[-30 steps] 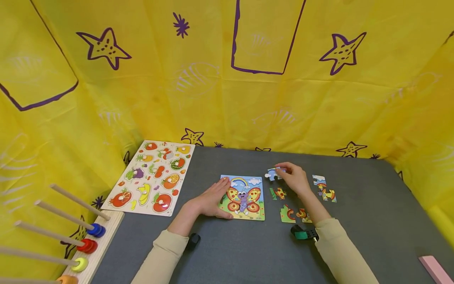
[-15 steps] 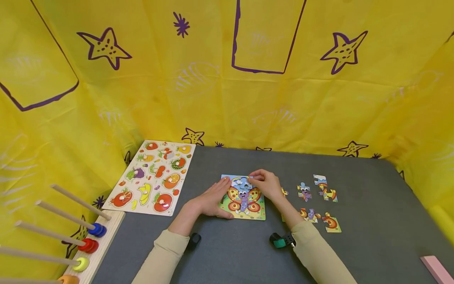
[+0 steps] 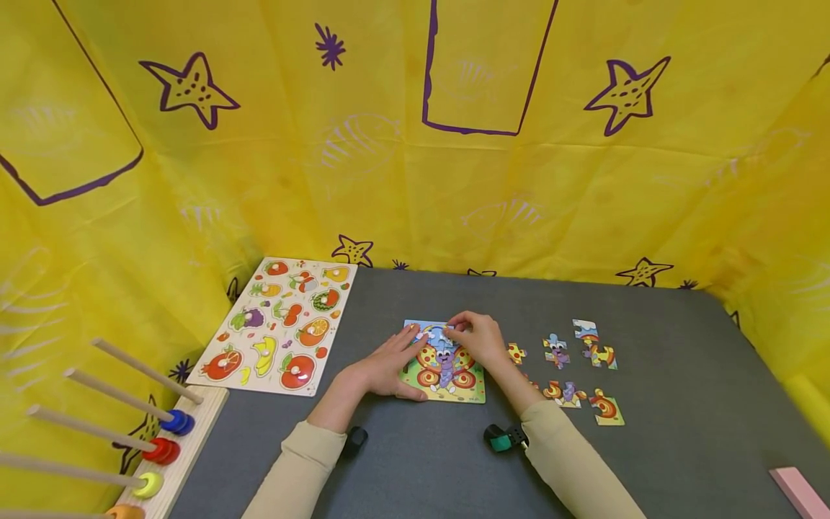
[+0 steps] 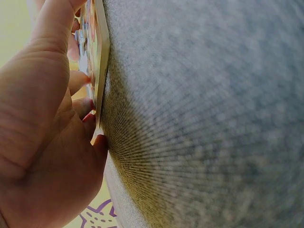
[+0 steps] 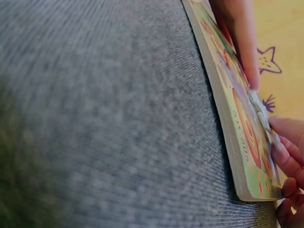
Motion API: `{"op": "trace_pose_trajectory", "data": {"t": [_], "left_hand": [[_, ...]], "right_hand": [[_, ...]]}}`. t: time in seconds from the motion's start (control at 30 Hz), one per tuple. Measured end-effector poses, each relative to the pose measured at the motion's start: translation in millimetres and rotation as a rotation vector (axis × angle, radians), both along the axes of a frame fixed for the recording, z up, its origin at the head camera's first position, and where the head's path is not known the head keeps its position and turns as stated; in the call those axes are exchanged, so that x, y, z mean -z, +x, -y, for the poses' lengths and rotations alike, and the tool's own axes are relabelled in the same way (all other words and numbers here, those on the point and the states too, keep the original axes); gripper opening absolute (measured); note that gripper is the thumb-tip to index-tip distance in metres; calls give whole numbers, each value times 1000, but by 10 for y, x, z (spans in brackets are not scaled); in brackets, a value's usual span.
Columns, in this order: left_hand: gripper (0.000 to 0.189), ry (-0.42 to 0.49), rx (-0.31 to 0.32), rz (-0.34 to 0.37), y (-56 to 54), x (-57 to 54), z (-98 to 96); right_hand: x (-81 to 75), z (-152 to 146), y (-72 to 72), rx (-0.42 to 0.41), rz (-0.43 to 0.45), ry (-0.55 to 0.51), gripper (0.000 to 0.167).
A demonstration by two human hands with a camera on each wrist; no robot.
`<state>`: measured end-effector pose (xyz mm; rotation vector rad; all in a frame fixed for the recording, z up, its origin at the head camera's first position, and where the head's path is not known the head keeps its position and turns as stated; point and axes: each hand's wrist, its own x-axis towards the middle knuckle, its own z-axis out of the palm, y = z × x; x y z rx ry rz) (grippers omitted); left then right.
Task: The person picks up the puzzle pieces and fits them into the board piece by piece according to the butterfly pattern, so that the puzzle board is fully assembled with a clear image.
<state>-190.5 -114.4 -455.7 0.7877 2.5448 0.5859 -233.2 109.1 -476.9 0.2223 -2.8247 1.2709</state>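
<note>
A square butterfly puzzle board lies on the dark table. My left hand rests along the board's left side, fingers stretched over the picture and thumb at the near edge. In the right wrist view, one finger of the left hand reaches the blue puzzle piece. My right hand pinches that puzzle piece at the upper part of the board, over the rainbow and butterfly's head. From the right wrist view, the piece sits slightly tilted on the board; its exact seating is unclear.
Several loose puzzle pieces lie right of the board, some partly behind the right forearm. A fruit peg board lies at the left. Nearer stands a wooden peg rack with coloured rings. A pink block is at the right.
My right hand has brought the blue puzzle piece from the table leftward onto the board, then slightly farther left. A left-hand finger has spread toward the piece; the left hand otherwise stays put.
</note>
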Motion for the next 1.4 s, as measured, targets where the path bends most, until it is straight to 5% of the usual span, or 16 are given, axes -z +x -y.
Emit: {"op": "trace_pose_trajectory", "data": {"t": [0.43,1.13,1.4], "left_hand": [[103,22,8,-34,6,4,2],[103,16,-3,-41,-4,2,-10],[103,-25,-6,-63,-4,-31,-36]], "right_hand": [[15,21,12,-28,-89,79,14],[8,83,2,9,-50,147,19],[-27,-41,-11,-153,-16,105,12]]}}
